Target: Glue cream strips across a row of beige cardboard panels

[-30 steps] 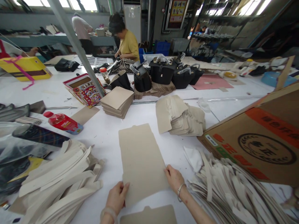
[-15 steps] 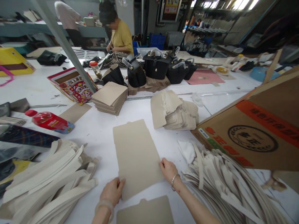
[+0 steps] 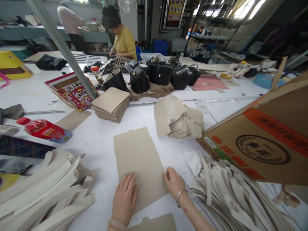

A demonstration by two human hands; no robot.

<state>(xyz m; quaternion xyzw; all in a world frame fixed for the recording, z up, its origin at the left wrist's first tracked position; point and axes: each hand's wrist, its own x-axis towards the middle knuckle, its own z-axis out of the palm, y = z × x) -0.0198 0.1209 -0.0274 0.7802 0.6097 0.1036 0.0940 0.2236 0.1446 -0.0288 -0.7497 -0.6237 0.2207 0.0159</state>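
A large beige cardboard sheet (image 3: 139, 157) with small tabs on its edges lies flat on the white table in front of me. My left hand (image 3: 126, 194) rests on its lower left part, palm down, fingers stretched out. At the right edge of the sheet, my right hand (image 3: 174, 183) is closed with its fingertips against the edge. A second beige sheet (image 3: 156, 223) lies nearest me, partly cut off by the bottom of the view. Beyond the large sheet stand a neat stack of beige sheets (image 3: 112, 102) and an uneven pile of smaller beige pieces (image 3: 179, 117).
Bundles of pale strips lie at left (image 3: 48, 195) and right (image 3: 231, 189). A large carton (image 3: 262, 141) stands at right, a red bottle (image 3: 43, 130) lies at left. Several black handbags (image 3: 160, 72) stand farther back. A co-worker in a yellow top (image 3: 125, 41) works across the table.
My left hand has moved from the sheet's lower left edge onto its surface, and its fingers have straightened. My right hand stays at the right edge. The view has shifted slightly.
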